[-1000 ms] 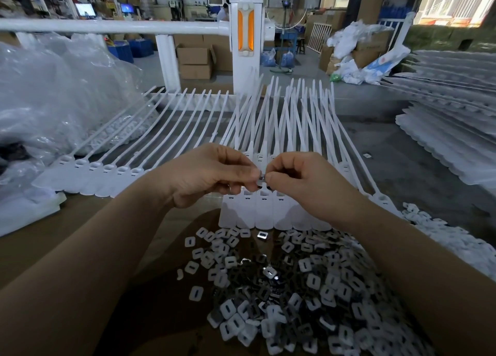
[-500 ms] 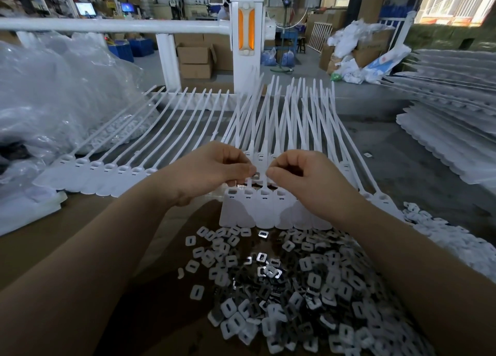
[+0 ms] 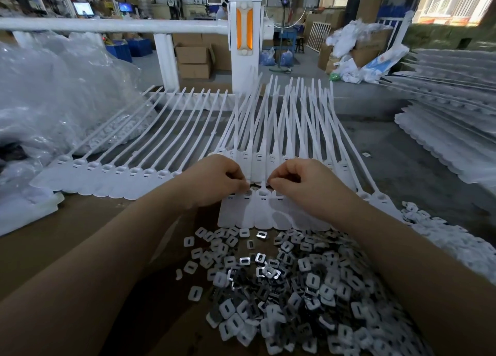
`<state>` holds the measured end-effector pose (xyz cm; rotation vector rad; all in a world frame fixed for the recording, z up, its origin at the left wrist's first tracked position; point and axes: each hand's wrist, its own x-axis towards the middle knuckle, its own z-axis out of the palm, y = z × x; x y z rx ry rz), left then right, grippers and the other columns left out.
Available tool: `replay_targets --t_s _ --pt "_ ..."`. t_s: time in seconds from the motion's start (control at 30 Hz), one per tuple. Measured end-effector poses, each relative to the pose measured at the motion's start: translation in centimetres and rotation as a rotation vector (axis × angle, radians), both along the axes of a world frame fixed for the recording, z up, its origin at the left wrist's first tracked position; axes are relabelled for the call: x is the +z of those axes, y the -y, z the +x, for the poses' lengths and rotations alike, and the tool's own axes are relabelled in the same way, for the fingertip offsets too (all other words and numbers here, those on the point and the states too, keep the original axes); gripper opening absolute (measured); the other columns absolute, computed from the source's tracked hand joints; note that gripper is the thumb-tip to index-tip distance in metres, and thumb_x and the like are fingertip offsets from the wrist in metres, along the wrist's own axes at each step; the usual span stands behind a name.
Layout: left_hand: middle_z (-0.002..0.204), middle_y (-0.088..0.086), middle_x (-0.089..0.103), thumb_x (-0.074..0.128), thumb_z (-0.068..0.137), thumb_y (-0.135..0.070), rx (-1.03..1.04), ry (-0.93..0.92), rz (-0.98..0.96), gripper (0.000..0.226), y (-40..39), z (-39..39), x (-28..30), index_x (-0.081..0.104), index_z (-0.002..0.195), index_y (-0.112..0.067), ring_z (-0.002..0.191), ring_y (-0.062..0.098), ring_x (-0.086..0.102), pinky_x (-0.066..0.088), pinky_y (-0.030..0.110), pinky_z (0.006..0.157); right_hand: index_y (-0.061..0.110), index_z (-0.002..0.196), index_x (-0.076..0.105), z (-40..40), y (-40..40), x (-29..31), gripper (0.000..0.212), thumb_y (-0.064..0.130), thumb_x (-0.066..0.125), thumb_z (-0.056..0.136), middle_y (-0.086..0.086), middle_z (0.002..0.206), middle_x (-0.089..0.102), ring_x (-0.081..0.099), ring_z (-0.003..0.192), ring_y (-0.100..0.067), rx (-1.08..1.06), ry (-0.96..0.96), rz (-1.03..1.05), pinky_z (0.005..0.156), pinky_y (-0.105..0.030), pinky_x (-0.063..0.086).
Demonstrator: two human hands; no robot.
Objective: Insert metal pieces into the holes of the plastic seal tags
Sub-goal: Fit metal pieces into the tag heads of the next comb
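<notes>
Filling a strip of plastic seal tags (image 3: 257, 208) at mid-table, far from finished.
Spread wide at left, another tag strip (image 3: 112, 178) waiting; heaped near, metal pieces (image 3: 281, 288) by the hundred unused; curled at the tag heads, left hand (image 3: 214, 181) and right hand (image 3: 303, 181), fingertips pinched close, anything held too small to tell; which holes are filled, unclear.

White plastic seal tags (image 3: 264, 210) lie flat in joined rows across the middle of the tabletop (image 3: 53, 237), flag ends toward the near edge and long thin straps fanning toward the far edge. A second row (image 3: 112, 181) lies toward the left edge. Small square metal pieces (image 3: 290, 291), each with a slot, are heaped loose at the near edge, some shiny, some pale.
</notes>
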<state>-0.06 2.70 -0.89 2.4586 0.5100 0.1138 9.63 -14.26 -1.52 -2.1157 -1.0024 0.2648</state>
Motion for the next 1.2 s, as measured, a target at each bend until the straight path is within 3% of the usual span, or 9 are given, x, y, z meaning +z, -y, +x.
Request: replay_targets --t_s 0.4,0.53,0.67,0.77,0.83,1.0,1.2 --pt "0.077 -0.006 0.067 0.079 0.079 -0.035 0.104 -0.025 -0.108 0.016 0.1 0.2 -0.1 0.070 0.076 -0.022 0.074 0.007 0.061 0.041 0.022 0.057 0.023 0.097 0.071 0.0 0.0 0.2 0.012 0.025 0.060 0.093 0.008 0.091 0.069 0.065 0.083 -0.008 0.001 -0.010 -0.011 0.078 -0.028 0.056" --pt "0.081 -0.003 0.070 0.074 0.084 -0.035 0.107 -0.003 -0.183 0.015 -0.5 -0.1 0.2 0.072 0.083 -0.020 0.079 0.012 0.063 0.046 0.027 0.065 0.025 0.094 0.070 0.0 0.1 0.3 0.010 0.025 0.060 0.093 0.009 0.088 0.069 0.064 0.078 -0.003 0.004 -0.029 0.009 0.069 -0.018 0.051" --pt "0.077 -0.008 0.072 0.079 0.079 -0.030 -0.100 0.114 -0.133 0.007 -0.1 -0.6 0.9 0.074 0.079 -0.025 0.072 0.007 0.067 0.051 0.019 0.064 0.028 0.090 0.069 0.1 0.2 0.4 0.010 0.025 0.060 0.093 0.013 0.082 0.067 0.058 0.067 0.005 0.000 -0.025 0.026 0.058 -0.012 0.041" --pt "0.079 -0.006 0.073 0.083 0.075 -0.023 -0.356 0.082 -0.226 0.009 0.8 -1.1 1.3 0.077 0.081 -0.027 0.071 0.008 0.067 0.053 0.016 0.067 0.030 0.086 0.067 0.0 0.2 0.4 0.012 0.023 0.061 0.093 0.014 0.080 0.066 0.059 0.065 0.008 0.006 -0.032 0.041 0.058 -0.011 0.042" --pt "0.071 -0.009 0.069 0.085 0.073 -0.023 -0.466 0.021 -0.215 0.013 1.3 -1.2 1.4 0.077 0.081 -0.028 0.063 0.002 0.059 0.047 0.012 0.061 0.031 0.085 0.066 0.0 0.2 0.4 0.013 0.023 0.060 0.093 0.013 0.082 0.068 0.061 0.070 0.005 0.009 -0.035 0.044 0.060 -0.012 0.044" --pt "0.062 -0.023 0.065 0.087 0.070 -0.020 -0.519 -0.093 -0.106 0.017 2.0 -1.3 1.6 0.075 0.078 -0.031 0.055 -0.008 0.059 0.039 0.002 0.051 0.028 0.088 0.068 0.0 0.2 0.4 0.011 0.023 0.060 0.093 0.012 0.086 0.069 0.064 0.075 0.001 0.011 -0.028 0.031 0.061 -0.013 0.045" --pt "0.059 -0.028 0.063 0.081 0.077 -0.018 -0.526 -0.119 -0.042 0.009 2.4 -1.4 1.7 0.077 0.083 -0.023 0.050 -0.011 0.057 0.037 0.001 0.046 0.028 0.089 0.068 0.0 0.2 0.2 0.010 0.023 0.060 0.093 0.012 0.087 0.069 0.063 0.076 0.001 0.012 -0.025 0.031 0.062 -0.014 0.044"
